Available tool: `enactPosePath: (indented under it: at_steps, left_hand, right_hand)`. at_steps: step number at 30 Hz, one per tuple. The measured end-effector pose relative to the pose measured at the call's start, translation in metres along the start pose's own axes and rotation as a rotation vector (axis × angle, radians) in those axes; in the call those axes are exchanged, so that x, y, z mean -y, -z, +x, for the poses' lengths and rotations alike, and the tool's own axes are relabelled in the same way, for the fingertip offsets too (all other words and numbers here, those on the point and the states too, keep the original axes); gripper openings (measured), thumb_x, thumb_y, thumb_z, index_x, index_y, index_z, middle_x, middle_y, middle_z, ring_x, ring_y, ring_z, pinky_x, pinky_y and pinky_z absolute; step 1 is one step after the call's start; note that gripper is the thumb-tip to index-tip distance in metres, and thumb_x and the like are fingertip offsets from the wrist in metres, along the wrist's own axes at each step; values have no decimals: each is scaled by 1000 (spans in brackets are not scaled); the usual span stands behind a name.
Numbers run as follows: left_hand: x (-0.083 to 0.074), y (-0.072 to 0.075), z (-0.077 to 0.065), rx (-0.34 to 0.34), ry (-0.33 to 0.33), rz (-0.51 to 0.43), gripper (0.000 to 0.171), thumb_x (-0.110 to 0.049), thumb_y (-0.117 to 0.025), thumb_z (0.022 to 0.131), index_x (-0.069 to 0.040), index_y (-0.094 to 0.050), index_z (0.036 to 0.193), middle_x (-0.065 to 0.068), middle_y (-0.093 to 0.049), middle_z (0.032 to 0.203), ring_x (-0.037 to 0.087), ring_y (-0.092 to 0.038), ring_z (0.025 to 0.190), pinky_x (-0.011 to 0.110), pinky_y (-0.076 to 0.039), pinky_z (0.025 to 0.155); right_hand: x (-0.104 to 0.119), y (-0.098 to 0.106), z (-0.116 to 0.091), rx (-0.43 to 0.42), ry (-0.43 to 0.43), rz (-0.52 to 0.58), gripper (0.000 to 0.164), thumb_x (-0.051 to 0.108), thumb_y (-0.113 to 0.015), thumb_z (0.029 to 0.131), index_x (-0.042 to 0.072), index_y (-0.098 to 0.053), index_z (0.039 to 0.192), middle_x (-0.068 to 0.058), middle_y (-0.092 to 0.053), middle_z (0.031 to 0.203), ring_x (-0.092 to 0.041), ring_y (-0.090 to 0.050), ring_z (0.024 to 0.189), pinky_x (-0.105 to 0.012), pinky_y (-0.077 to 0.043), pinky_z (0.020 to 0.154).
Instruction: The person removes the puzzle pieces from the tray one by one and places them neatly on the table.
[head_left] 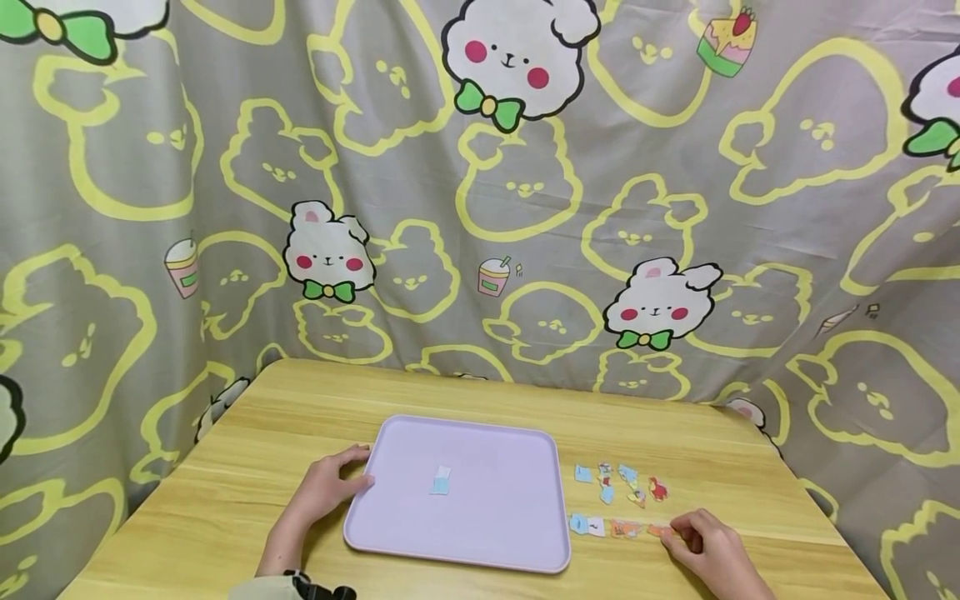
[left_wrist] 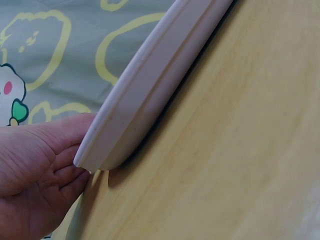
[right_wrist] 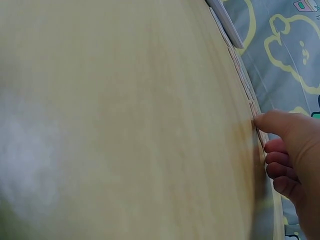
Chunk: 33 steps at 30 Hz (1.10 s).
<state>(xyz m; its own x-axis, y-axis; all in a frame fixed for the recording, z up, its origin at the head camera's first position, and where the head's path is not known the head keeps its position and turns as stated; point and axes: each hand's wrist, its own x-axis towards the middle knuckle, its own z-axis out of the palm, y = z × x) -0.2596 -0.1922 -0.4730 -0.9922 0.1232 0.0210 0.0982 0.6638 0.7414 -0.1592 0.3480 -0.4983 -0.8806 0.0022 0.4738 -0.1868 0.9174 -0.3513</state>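
Note:
A light purple tray (head_left: 495, 508) lies on the table with two joined puzzle pieces (head_left: 440, 481), white and light blue, near its middle. My left hand (head_left: 322, 487) holds the tray's left edge, its thumb on the rim; in the left wrist view the fingers curl behind the tray's pale side wall (left_wrist: 135, 95). To the right of the tray, my right hand (head_left: 712, 546) pinches an orange puzzle piece (head_left: 658, 530) at the right end of the front row. In the right wrist view the thumb and fingertip of the right hand (right_wrist: 295, 155) meet at this thin piece, low over the table.
Beside the tray, a blue and white piece (head_left: 587, 525) and an orange piece (head_left: 625, 529) lie in the front row. Behind them are several blue pieces (head_left: 583, 473) and a red one (head_left: 657, 488). A patterned curtain (head_left: 420, 208) hangs beyond the wooden table (head_left: 315, 392).

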Motion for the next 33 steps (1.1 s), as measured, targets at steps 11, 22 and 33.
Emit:
enactPosePath:
  at_steps: [11, 22, 33]
  left_hand:
    - [3, -1, 1, -3, -4, 2, 46, -19, -74, 86, -3, -64, 128, 27, -49, 144, 49, -40, 137, 62, -34, 112]
    - [4, -1, 1, -2, -16, -2, 45, -18, -74, 86, -3, -64, 127, 28, -49, 144, 50, -41, 136, 62, -35, 112]
    - [2, 0, 0, 0, -10, -6, 45, -18, -74, 86, -3, -64, 127, 27, -49, 144, 49, -40, 136, 62, -35, 112]
  right_hand:
    - [-2, 2, 1, 38, 9, 13, 19, 8, -84, 70, 15, -67, 75, 11, -49, 69, 8, -35, 59, -18, -39, 49]
    - [0, 0, 1, -65, 122, -11, 25, 9, -88, 63, 15, -68, 76, 14, -50, 71, 10, -37, 62, -17, -40, 48]
    - [40, -19, 16, -42, 158, 101, 25, 12, -88, 67, 8, -71, 84, 14, -49, 72, 8, -39, 64, -15, -41, 50]
